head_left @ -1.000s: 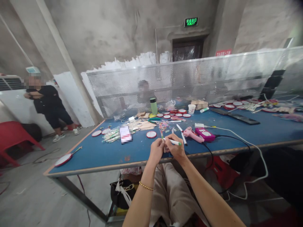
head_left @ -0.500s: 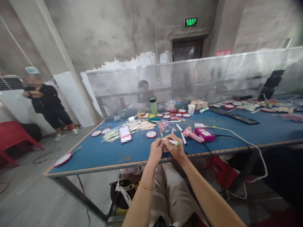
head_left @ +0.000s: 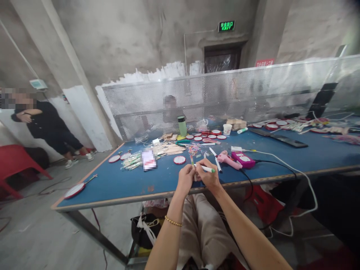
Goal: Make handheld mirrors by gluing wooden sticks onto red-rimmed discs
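Observation:
My left hand (head_left: 186, 178) is closed on a thin flat stick (head_left: 192, 159), which pokes up beyond the fingers with coloured marks on it. In my right hand (head_left: 208, 179) is a white marker pen (head_left: 207, 168) with a green end, its tip hidden near the stick. Both hands meet close to the table's front edge. Just right of them lie another white marker with a dark end (head_left: 218, 165) and a pink glue gun (head_left: 229, 160). A round white disc with a red rim (head_left: 179, 160) rests left of the hands.
On the blue table (head_left: 157, 183) are wooden sticks (head_left: 171, 149), coloured rubber bands (head_left: 194, 150), a green bottle (head_left: 182, 126), a paper cup (head_left: 227, 129), a purple box (head_left: 243, 159) with cables, and several red-rimmed discs. A perforated metal screen (head_left: 140, 101) stands behind. A person (head_left: 46, 120) stands at left.
My hands stay almost in place, with the marker shifted very slightly against the stick. The standing person at left has leaned or moved further left.

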